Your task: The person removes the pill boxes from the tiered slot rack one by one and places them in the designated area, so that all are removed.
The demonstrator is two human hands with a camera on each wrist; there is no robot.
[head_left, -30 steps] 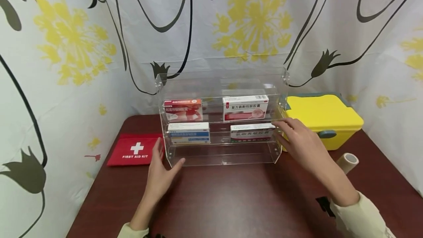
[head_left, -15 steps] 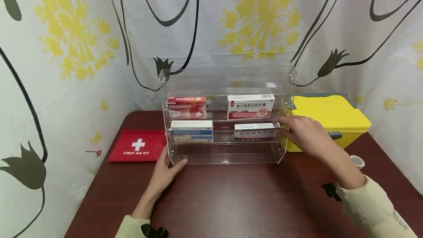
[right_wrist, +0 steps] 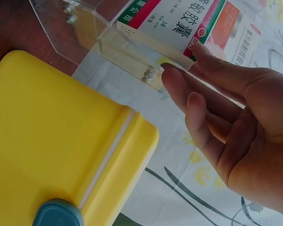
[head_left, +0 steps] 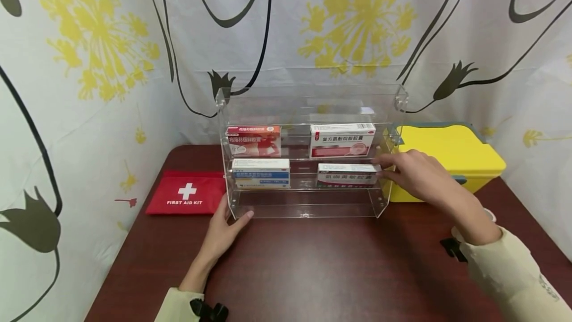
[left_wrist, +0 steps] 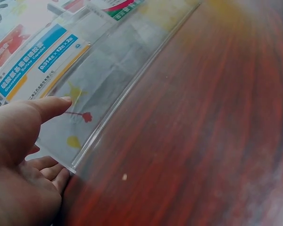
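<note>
A clear acrylic display rack (head_left: 308,211) stands on the table, with medicine boxes on its tiers. My left hand (head_left: 219,235) holds its lower left corner, thumb in front and fingers around the side panel; the left wrist view shows this hand (left_wrist: 23,150) close up. My right hand (head_left: 417,175) pinches the right end of the white and green medicine box (head_left: 346,177) on the lower tier. In the right wrist view the thumb of this hand (right_wrist: 245,117) lies against that box (right_wrist: 172,23), while the other fingers bend loosely.
Above sit a red box (head_left: 254,143) and a white and red box (head_left: 341,142); a blue and white box (head_left: 261,175) is lower left. A red first aid pouch (head_left: 178,206) lies left of the rack. A yellow case (head_left: 451,150) stands right, near a partly hidden roll (head_left: 490,214).
My left hand has closed in on the rack's lower left corner. My right hand stays at the box's right end. The view has shifted slightly; the boxes keep their places on the rack.
</note>
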